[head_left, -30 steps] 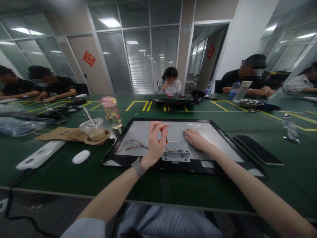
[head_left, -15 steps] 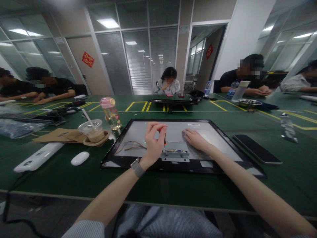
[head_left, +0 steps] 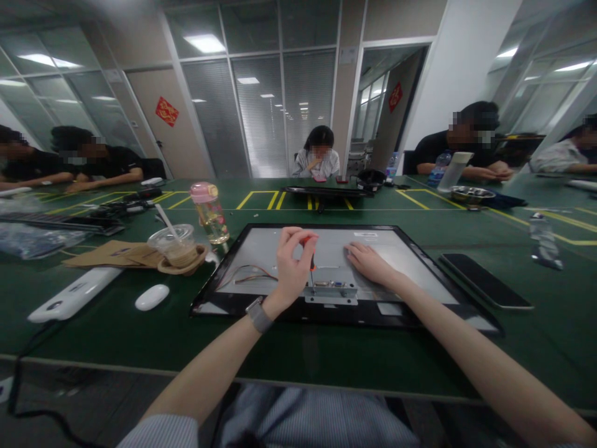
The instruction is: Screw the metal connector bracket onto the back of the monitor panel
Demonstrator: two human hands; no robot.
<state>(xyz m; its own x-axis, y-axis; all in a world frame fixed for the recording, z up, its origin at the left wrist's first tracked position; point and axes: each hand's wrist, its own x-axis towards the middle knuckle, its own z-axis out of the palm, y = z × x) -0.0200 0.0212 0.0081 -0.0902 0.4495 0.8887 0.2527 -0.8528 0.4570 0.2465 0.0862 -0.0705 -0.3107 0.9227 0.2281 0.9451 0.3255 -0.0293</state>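
A monitor panel (head_left: 252, 249) with a black frame and grey metal back lies face down on the green table. My left hand (head_left: 293, 264) is closed round the handle of a screwdriver (head_left: 312, 264) with red and black parts, held upright. Its shaft points down at the left side of a metal bracket (head_left: 332, 292) that carries video ports. My right hand (head_left: 368, 260) rests flat on the panel's back, fingers stretched out, right of the bracket. A thin cable (head_left: 249, 274) runs over the panel at the left. The screwdriver's tip is too small to make out.
Left of the panel are a white mouse-shaped object (head_left: 152, 297), a white power strip (head_left: 74, 295), an iced drink cup (head_left: 175, 242) and a pink-lidded bottle (head_left: 209, 211). A phone (head_left: 485, 280) lies to the right. Several people sit around the table.
My left hand's fingers have shifted slightly on the screwdriver handle, showing more of its red top. My right hand stays put on the panel.
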